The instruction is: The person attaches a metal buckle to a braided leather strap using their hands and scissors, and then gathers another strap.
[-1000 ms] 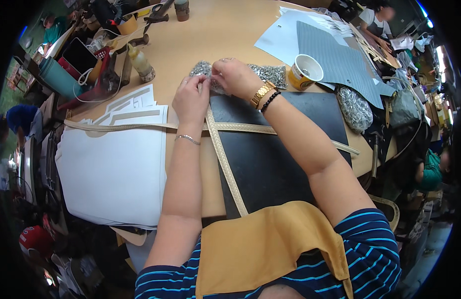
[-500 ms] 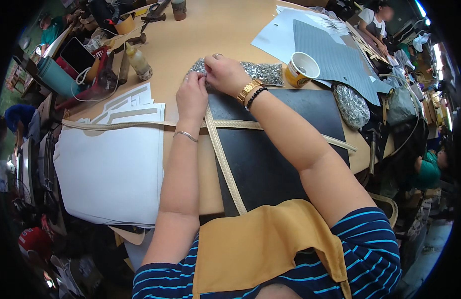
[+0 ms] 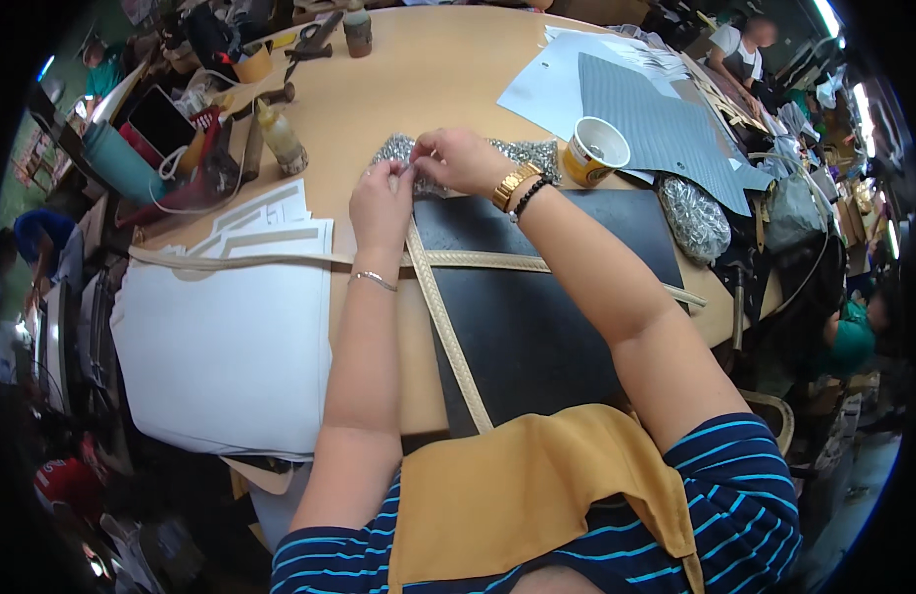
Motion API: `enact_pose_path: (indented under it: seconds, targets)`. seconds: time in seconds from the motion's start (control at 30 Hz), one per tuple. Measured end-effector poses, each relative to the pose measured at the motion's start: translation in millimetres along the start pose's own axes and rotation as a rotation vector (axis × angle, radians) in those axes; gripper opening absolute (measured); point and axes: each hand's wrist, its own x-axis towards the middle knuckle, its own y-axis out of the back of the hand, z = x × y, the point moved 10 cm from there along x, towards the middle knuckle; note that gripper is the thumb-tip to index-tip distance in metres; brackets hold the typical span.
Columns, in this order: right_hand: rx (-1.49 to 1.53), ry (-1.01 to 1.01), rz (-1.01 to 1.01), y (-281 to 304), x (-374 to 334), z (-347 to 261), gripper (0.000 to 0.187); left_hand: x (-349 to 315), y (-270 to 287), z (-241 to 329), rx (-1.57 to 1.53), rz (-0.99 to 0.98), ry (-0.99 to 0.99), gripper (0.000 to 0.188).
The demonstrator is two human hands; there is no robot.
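Observation:
My left hand (image 3: pixel 382 206) pinches the far end of a cream braided strap (image 3: pixel 446 337), which runs back toward my apron over a black mat (image 3: pixel 537 346). Close beside it, my right hand (image 3: pixel 460 160) has thumb and fingertips bent together at the strap's end; whatever small piece they may hold is too small to make out. A second cream strap (image 3: pixel 492 260) lies crosswise beneath both forearms. Just behind the hands is a clear bag of small silvery metal pieces (image 3: pixel 539 154), partly covered by my right hand. A yellow-and-white tub (image 3: pixel 596 153) stands to its right.
White sheets (image 3: pixel 220 346) are stacked at left. Farther left are a glue bottle (image 3: pixel 280 139), a hammer (image 3: pixel 255 134) and a red basket (image 3: pixel 205 148). Grey ribbed sheet (image 3: pixel 656 124) and another bag of metal pieces (image 3: pixel 693 218) lie right. A co-worker (image 3: pixel 740 54) sits beyond.
The right hand has shifted slightly back from the left one, and its fingers have loosened a little at the strap's end. The whole view has tipped slightly.

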Motion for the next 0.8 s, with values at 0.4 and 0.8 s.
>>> enact_pose_path:
  seconds: [0.4,0.8]
  targets:
    - [-0.134,0.048,0.188,5.3,-2.1,-3.9,0.013,1.6,-6.2,9.2,-0.017,-0.016,-0.083,0.018]
    - [-0.143,0.015,0.186,-5.8,-0.4,4.4,0.017,-2.6,-6.5,17.7,-0.039,-0.008,-0.116,0.015]
